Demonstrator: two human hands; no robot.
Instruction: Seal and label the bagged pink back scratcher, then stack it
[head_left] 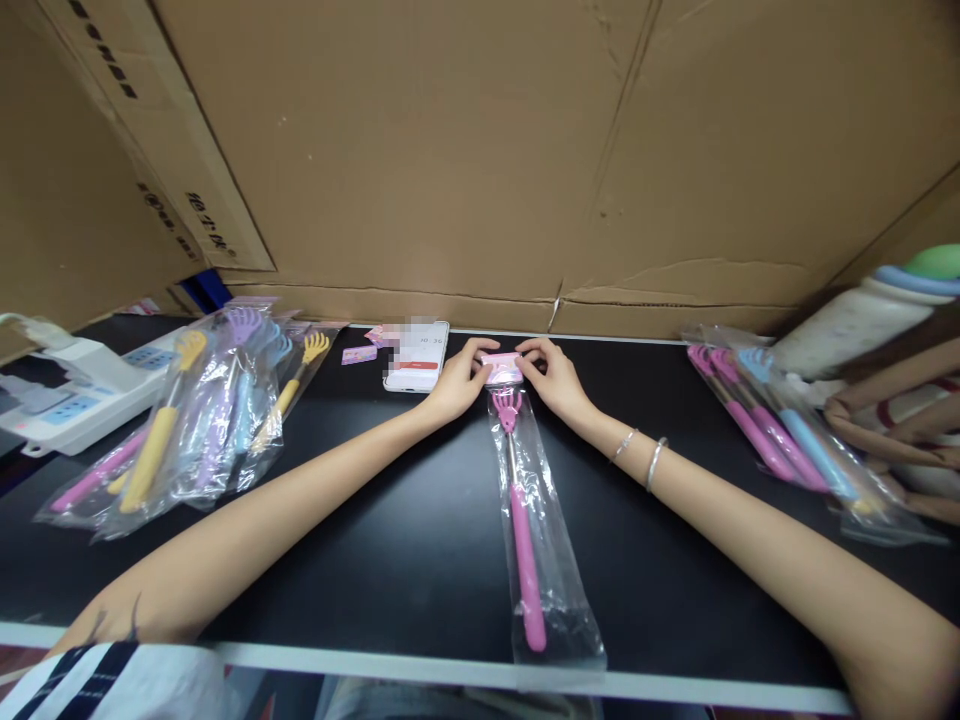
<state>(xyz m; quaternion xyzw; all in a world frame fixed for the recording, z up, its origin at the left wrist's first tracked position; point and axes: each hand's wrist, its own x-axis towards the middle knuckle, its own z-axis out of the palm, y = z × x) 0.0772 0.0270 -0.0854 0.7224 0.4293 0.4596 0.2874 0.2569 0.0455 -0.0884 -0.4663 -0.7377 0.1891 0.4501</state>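
A pink back scratcher (pixel 525 540) lies lengthwise in a clear plastic bag (pixel 559 560) on the black table, its claw end pointing away from me. At the bag's far end is a small pink card (pixel 502 368), which seems to cover the opening. The fingers of my left hand (pixel 459 380) pinch the card's left edge, and those of my right hand (pixel 553 375) pinch its right edge. Both forearms rest along the table, with two bracelets on the right wrist.
Bagged back scratchers (pixel 217 400) in several colours lie at left beside a white power strip (pixel 97 390). A phone (pixel 416 370) and small purple cards (pixel 359 355) lie behind my left hand. More bagged scratchers (pixel 780 430), a bottle (pixel 832 320) and a wooden hand model (pixel 892 405) are at right. Cardboard (pixel 450 150) walls the back.
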